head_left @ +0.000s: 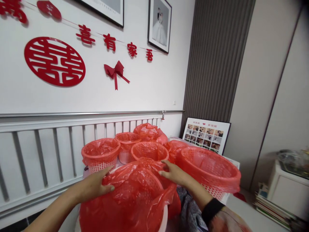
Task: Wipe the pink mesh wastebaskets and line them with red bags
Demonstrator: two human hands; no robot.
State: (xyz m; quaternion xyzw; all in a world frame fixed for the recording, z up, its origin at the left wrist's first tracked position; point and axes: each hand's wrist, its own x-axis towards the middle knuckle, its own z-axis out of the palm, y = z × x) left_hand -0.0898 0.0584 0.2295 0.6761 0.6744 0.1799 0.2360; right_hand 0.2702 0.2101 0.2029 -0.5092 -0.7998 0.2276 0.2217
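Red bag (pixel 118 204): thin translucent plastic, crumpled and glossy; at lower centre, spread across the near basket, with folds bunched at the far side and film lapping over the rim.
Near basket (pixel 164 215): pale pinkish rim, exposed at lower right; remainder largely covered by plastic.
Left hand (pixel 100 184): at far left edge of the red bag; thumb extended over the film, fingers partly hidden; cannot tell whether grasping or merely resting.
Right hand (pixel 172 172): at far right edge of the same plastic, thumb and fingers parted and slightly curved; cannot tell whether pinching film. Black cuff (pixel 212 208) on forearm.
Left rear basket (pixel 96 167): lattice wall, red liner folded over rim; just beyond left hand.
Small rear basket (pixel 125 157): upright, between left rear basket and middle basket.
Middle basket (pixel 150 144): upright, directly beyond the bunched film.
Large right basket (pixel 218 193): lined in red, beyond right forearm.
Rear bundle (pixel 147 130): red plastic, near radiator (pixel 66 149).
Grey cloth (pixel 190 207): below right forearm.
Photo board (pixel 206 135): leaning, behind large right basket.
Wall ornaments: round red sign (pixel 55 61), red bow (pixel 116 69).
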